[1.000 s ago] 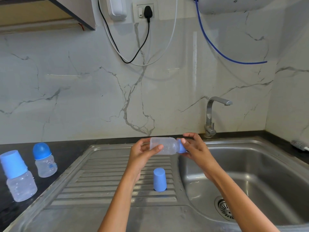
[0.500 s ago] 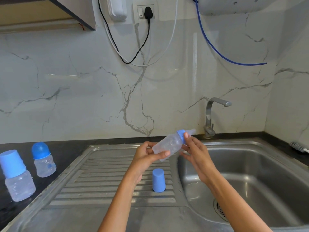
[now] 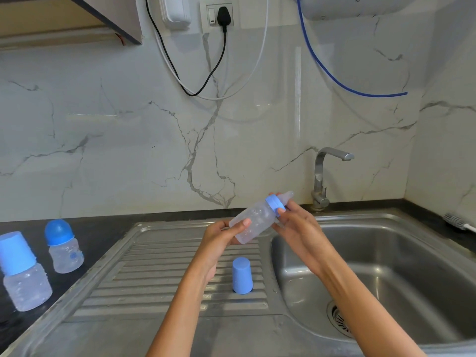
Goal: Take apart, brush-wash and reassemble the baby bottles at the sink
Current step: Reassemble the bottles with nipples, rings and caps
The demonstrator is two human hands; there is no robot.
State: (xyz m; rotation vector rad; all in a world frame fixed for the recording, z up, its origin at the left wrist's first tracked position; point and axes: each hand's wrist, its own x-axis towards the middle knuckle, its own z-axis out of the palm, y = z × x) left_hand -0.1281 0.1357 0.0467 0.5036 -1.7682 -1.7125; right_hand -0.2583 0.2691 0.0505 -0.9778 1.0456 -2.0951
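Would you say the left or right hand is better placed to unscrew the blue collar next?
Right, probably: the right hand already pinches the blue collar, while the left hand grips the bottle body.

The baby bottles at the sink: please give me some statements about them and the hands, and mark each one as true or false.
1. The left hand grips the clear body of the held bottle. True.
2. The right hand is on the tap. False: its fingers pinch the blue collar of the held bottle.
3. A loose blue cap stands on the ribbed drainboard. True.
4. The held bottle stands upright in the sink basin. False: it is tilted, teat end up and to the right, above the basin's left edge.
5. Two capped bottles stand on the dark counter at the left. True.
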